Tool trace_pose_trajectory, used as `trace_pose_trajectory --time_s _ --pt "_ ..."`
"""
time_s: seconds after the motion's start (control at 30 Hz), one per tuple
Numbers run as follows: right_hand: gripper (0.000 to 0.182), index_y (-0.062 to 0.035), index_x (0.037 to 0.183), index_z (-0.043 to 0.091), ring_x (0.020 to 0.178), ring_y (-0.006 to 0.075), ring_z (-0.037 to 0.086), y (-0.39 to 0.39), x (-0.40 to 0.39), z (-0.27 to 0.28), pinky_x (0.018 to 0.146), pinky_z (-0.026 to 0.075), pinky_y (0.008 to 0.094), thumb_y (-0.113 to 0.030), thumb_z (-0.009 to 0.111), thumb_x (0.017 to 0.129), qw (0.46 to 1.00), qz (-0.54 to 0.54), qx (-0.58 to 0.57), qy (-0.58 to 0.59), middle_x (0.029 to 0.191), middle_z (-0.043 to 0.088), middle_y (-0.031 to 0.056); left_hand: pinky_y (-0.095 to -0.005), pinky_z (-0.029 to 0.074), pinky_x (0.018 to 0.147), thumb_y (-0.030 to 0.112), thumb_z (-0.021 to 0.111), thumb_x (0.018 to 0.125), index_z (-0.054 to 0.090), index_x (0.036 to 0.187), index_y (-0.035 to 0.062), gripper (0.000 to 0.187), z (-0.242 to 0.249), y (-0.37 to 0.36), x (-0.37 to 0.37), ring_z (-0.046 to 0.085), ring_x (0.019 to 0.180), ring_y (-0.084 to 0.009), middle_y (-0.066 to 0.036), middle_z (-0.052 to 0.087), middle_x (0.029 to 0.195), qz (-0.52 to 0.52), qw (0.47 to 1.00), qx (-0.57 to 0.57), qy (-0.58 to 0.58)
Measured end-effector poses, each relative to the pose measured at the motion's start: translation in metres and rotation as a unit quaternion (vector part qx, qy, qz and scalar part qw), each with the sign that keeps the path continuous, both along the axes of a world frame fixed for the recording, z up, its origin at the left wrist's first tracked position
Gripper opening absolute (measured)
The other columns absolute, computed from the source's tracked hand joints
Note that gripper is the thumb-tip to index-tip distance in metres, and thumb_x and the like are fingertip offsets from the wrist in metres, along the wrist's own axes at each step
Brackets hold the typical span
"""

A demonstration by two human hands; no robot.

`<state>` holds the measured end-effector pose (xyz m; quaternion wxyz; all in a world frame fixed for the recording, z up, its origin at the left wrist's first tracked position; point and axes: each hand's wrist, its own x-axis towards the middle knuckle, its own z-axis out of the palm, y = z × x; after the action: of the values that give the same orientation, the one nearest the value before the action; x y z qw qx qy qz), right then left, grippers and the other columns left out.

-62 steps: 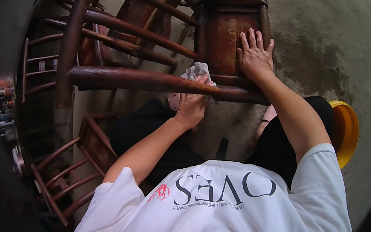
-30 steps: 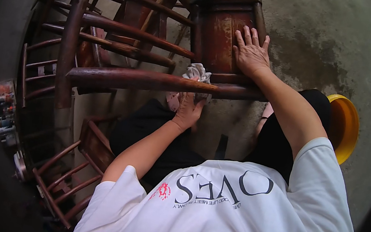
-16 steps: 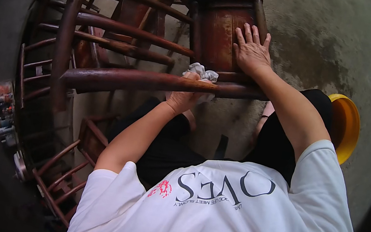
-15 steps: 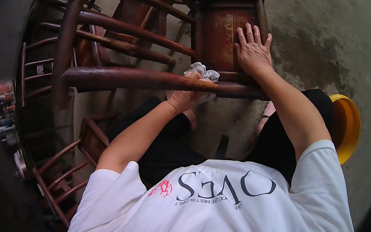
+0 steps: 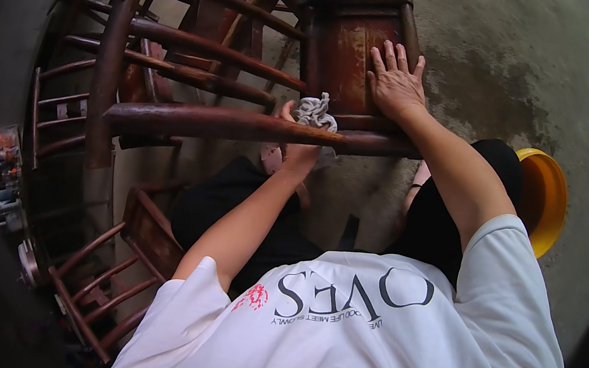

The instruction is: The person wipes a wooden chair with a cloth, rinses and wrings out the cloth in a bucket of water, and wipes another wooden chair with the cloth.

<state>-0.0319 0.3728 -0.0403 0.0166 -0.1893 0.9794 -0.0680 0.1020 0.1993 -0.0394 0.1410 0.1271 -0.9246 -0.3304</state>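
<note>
A dark reddish-brown wooden chair (image 5: 203, 118) lies tipped in front of me, its worn seat (image 5: 337, 54) facing up at the right end. My right hand (image 5: 398, 86) rests flat on that seat, fingers spread. A crumpled whitish rag (image 5: 315, 113) is bunched against the near rail, where the seat meets the frame. My left hand (image 5: 298, 155) reaches from below around this rail and holds the rag. The rail hides part of the left palm and fingers.
A yellow bucket (image 5: 544, 200) stands on the concrete floor beside my right leg. More wooden chairs (image 5: 154, 222) are at the lower left and behind the tipped one. Small bottles and jars (image 5: 6, 188) line the left side. A damp patch (image 5: 492, 93) darkens the floor.
My left hand has shifted slightly left along the rail, and the rag is bunched higher above it. My right hand stays flat on the seat.
</note>
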Motion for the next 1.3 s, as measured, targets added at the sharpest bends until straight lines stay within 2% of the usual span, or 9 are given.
trace_pose_trajectory --time_s 0.17,0.3,0.63,0.83,0.9,1.17,1.23,1.27,1.3 --pt "0.05 -0.0134 0.138 0.03 0.136 0.0285 0.016 0.0 0.0 0.004 0.103 0.008 0.0601 -0.035 0.031 0.093 1.0 -0.003 -0.002 0.002 0.147 0.02 0.0111 -0.0395 0.036 0.089 0.026 0.07 0.072 0.032 0.124 0.0014 0.069 -0.01 0.008 -0.005 0.047 0.105 -0.0341 -0.021 0.047 0.111 0.127 0.985 0.07 -0.092" --pt "0.05 -0.0135 0.138 0.03 0.136 0.0284 0.016 0.0 0.002 0.0 0.103 0.008 0.0598 -0.035 0.031 0.093 1.0 -0.002 -0.001 0.012 0.146 0.021 0.011 -0.0408 0.04 0.08 0.031 0.063 0.08 0.038 0.113 0.0022 0.051 -0.014 -0.011 -0.011 0.052 0.095 -0.0382 -0.021 0.05 0.105 0.026 0.989 -0.042 -0.139" --pt "0.05 -0.0131 0.138 0.03 0.136 0.0285 0.015 0.0 0.003 0.002 0.103 0.008 0.0597 -0.035 0.03 0.093 1.0 -0.004 0.001 0.004 0.147 0.02 0.0111 -0.0329 0.04 0.08 0.036 0.048 0.092 0.047 0.105 0.0042 0.035 -0.103 -0.057 -0.037 0.054 0.088 -0.0233 -0.015 0.057 0.095 0.012 0.962 0.269 -0.054" --pt "0.05 -0.013 0.138 0.03 0.136 0.0288 0.016 0.0 0.002 0.003 0.104 0.008 0.0597 -0.034 0.03 0.093 1.0 -0.007 -0.006 -0.005 0.147 0.02 0.0111 -0.037 0.033 0.097 0.027 0.046 0.09 0.04 0.126 0.0048 0.042 -0.029 -0.018 -0.002 0.043 0.116 -0.032 -0.021 0.046 0.121 0.043 0.969 0.055 -0.239" --pt "0.05 -0.013 0.138 0.03 0.136 0.029 0.016 0.001 0.002 0.001 0.104 0.007 0.0597 -0.035 0.031 0.093 1.0 -0.003 -0.012 0.009 0.147 0.02 0.0113 -0.0376 0.03 0.1 0.025 0.046 0.09 0.039 0.128 0.0059 0.044 -0.083 -0.021 0.02 0.04 0.119 -0.0338 -0.023 0.045 0.123 0.054 0.997 0.042 0.035" --pt "0.05 -0.0123 0.138 0.029 0.136 0.0291 0.015 0.001 0.003 0.0 0.104 0.007 0.0602 -0.035 0.03 0.093 1.0 -0.002 -0.006 0.006 0.147 0.02 0.0118 -0.0392 0.036 0.094 0.035 0.048 0.089 0.047 0.12 0.0018 0.045 -0.032 -0.01 -0.008 0.05 0.11 -0.0292 -0.017 0.05 0.121 0.02 0.935 -0.162 -0.315" --pt "0.05 -0.0131 0.138 0.03 0.136 0.0287 0.016 -0.001 0.002 0.001 0.104 0.008 0.0598 -0.035 0.03 0.093 1.0 -0.005 -0.009 0.014 0.146 0.021 0.0113 -0.04 0.041 0.087 0.035 0.043 0.091 0.047 0.117 0.0105 0.036 -0.092 -0.037 -0.012 0.053 0.102 -0.0278 -0.015 0.053 0.112 0.184 0.95 0.168 -0.19" --pt "0.05 -0.0131 0.138 0.03 0.136 0.0286 0.016 0.0 0.002 0.0 0.104 0.008 0.0597 -0.035 0.03 0.093 1.0 -0.005 -0.008 0.008 0.146 0.021 0.0113 -0.0381 0.043 0.088 0.036 0.035 0.094 0.048 0.117 0.0072 0.039 -0.086 -0.037 -0.018 0.054 0.1 -0.0252 -0.012 0.054 0.11 0.294 0.789 0.531 -0.098" --pt "0.05 -0.0132 0.138 0.03 0.136 0.0286 0.016 0.0 0.001 0.0 0.104 0.008 0.0596 -0.035 0.03 0.093 1.0 -0.004 -0.006 0.003 0.146 0.021 0.0114 -0.0381 0.043 0.088 0.036 0.035 0.094 0.048 0.117 0.0072 0.039 -0.096 -0.05 -0.023 0.054 0.1 -0.0252 -0.012 0.054 0.11 0.292 0.789 0.531 -0.096"
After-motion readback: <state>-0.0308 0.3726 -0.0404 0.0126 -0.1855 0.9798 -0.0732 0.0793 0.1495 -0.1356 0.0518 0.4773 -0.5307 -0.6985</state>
